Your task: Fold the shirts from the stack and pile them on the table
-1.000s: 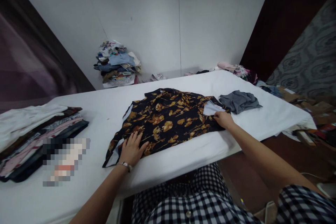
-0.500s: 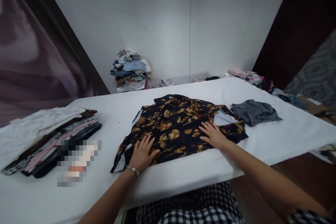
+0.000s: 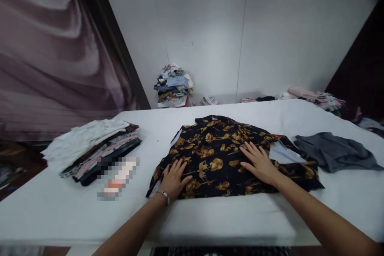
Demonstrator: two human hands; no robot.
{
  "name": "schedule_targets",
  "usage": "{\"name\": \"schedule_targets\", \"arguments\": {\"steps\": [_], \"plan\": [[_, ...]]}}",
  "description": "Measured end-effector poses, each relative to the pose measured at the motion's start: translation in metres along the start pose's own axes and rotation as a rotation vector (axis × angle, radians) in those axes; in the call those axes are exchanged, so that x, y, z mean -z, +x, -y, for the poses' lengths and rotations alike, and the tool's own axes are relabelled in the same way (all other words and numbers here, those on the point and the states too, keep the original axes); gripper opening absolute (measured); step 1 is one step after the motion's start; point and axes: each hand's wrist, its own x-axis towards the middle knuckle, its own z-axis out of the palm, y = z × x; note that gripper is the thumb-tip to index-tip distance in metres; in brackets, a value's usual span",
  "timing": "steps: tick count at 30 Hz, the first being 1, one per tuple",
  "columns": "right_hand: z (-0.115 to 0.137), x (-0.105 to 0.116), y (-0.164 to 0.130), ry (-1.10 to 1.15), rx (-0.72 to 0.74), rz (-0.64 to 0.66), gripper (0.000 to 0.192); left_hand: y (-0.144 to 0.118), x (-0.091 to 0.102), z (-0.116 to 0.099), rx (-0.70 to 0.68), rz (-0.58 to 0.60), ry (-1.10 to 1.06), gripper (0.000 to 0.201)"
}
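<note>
white wall [image 3: 270, 28], purple curtain [image 3: 54, 56]

Two bare forearms, no sleeves visible up to the frame edge at 6 o'clock. Left hand [image 3: 175, 177]: thin silver metal wristwatch or bracelet [image 3: 163, 195] on the wrist, small round links, clasp or face partly turned away, detail too small to tell. Right hand [image 3: 261, 163]: no ring, band or watch visible; wrist bare. Fingernails short, unpainted as far as can be seen. Strip of black-and-white checked fabric garment [image 3: 228, 251] at the bottom edge, 6 o'clock, mostly cut off.
</note>
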Motion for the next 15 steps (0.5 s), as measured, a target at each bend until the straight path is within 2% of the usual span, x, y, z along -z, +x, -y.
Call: {"name": "schedule_targets", "arguments": {"steps": [3,6,9,13,15], "plan": [[0.005,-0.014,0.004,0.014,0.030,0.095,0.067,0.001,0.005,0.002,0.025,0.034,-0.073,0.057],[0.002,-0.030,0.000,0.019,0.024,0.133,0.068,0.019,0.019,0.010,0.085,-0.040,-0.125,0.051],[-0.002,-0.037,-0.002,0.007,0.024,0.135,0.069,0.062,0.032,0.021,0.185,-0.119,-0.112,0.048],[-0.003,-0.037,-0.002,-0.003,0.034,0.137,0.068,0.129,0.035,0.034,0.434,-0.065,-0.057,0.049],[-0.003,-0.036,-0.002,-0.003,0.032,0.138,0.067,0.152,0.031,0.040,0.525,-0.050,-0.007,0.047]]}}
